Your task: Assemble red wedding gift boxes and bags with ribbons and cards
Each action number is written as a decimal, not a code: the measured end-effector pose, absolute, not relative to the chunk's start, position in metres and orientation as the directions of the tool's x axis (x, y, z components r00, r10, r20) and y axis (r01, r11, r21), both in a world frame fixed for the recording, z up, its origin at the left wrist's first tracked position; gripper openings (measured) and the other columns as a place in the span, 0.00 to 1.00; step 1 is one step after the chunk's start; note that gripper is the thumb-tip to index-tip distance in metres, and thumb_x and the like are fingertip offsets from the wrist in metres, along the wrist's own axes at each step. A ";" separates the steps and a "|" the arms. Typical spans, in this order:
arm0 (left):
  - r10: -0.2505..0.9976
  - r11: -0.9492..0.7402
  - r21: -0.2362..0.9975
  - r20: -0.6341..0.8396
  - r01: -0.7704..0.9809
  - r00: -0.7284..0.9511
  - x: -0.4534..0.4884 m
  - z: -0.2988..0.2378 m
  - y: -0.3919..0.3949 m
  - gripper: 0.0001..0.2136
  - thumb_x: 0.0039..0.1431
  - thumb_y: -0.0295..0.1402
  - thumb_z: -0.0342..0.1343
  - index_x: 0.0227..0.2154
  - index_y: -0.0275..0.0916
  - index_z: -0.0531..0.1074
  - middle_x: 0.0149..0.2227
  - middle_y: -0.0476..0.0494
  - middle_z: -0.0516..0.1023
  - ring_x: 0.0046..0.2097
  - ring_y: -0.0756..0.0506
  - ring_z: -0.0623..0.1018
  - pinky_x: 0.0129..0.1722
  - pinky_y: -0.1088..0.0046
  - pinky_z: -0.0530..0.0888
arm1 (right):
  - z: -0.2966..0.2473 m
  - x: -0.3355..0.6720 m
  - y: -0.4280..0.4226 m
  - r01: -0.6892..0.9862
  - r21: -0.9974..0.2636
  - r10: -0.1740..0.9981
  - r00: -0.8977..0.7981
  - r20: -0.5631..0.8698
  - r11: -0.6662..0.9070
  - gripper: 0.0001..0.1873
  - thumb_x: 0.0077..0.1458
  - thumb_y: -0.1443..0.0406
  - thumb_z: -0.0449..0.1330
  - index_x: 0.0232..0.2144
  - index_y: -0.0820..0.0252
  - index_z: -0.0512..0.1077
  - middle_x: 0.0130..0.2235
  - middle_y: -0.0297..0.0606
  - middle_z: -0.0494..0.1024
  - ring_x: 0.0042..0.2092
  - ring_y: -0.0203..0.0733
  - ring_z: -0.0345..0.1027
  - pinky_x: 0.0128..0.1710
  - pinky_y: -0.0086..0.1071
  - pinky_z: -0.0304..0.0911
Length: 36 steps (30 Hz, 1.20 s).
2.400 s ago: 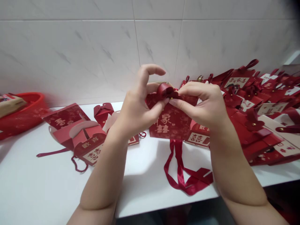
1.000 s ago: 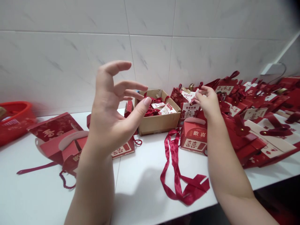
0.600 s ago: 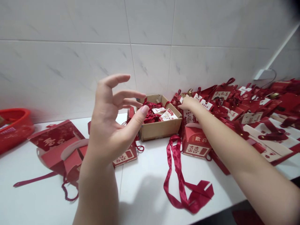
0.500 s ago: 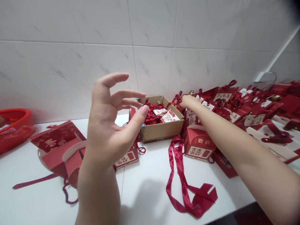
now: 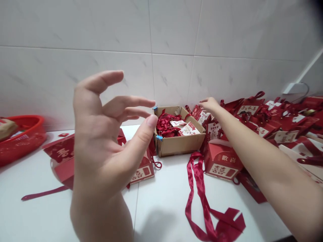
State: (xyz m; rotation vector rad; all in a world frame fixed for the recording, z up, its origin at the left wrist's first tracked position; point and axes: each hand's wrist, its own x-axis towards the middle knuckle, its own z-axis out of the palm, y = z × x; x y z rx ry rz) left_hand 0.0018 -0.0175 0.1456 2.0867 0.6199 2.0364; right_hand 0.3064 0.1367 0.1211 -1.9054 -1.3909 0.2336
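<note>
My left hand (image 5: 106, 134) is raised in front of the counter, fingers curved and apart from the thumb, holding nothing. Behind it, partly covered, is an unfolded red gift box (image 5: 60, 151), and beside it a closed red gift box (image 5: 142, 171). My right hand (image 5: 209, 105) reaches to the back, just above a small red gift box (image 5: 203, 117) with a white label. Its fingers look loose and stretched, with nothing visible in them. A cardboard box (image 5: 180, 144) holding red ribbons and printed cards stands between my hands.
A red plastic basket (image 5: 25, 141) stands at the left. Red ribbon (image 5: 202, 195) lies on the white counter (image 5: 161, 188). A red gift box (image 5: 223, 163) stands below my right forearm, and many more gift boxes (image 5: 267, 117) crowd the right. The tiled wall (image 5: 174, 80) rises behind.
My right hand has lifted a little off the small red gift box at the back, and its fingers have loosened. My left hand has shifted left, still open. The view has turned slightly left.
</note>
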 end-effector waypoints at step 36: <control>0.982 0.002 0.422 0.172 0.907 -0.082 0.004 0.082 0.108 0.08 0.44 0.35 0.59 0.27 0.38 0.71 0.31 0.33 0.79 0.35 0.33 0.79 0.28 0.64 0.69 | 0.060 0.204 0.050 0.771 -0.508 0.811 -0.019 0.585 0.385 0.18 0.65 0.63 0.43 0.37 0.61 0.72 0.44 0.46 0.75 0.47 0.44 0.68 0.48 0.36 0.59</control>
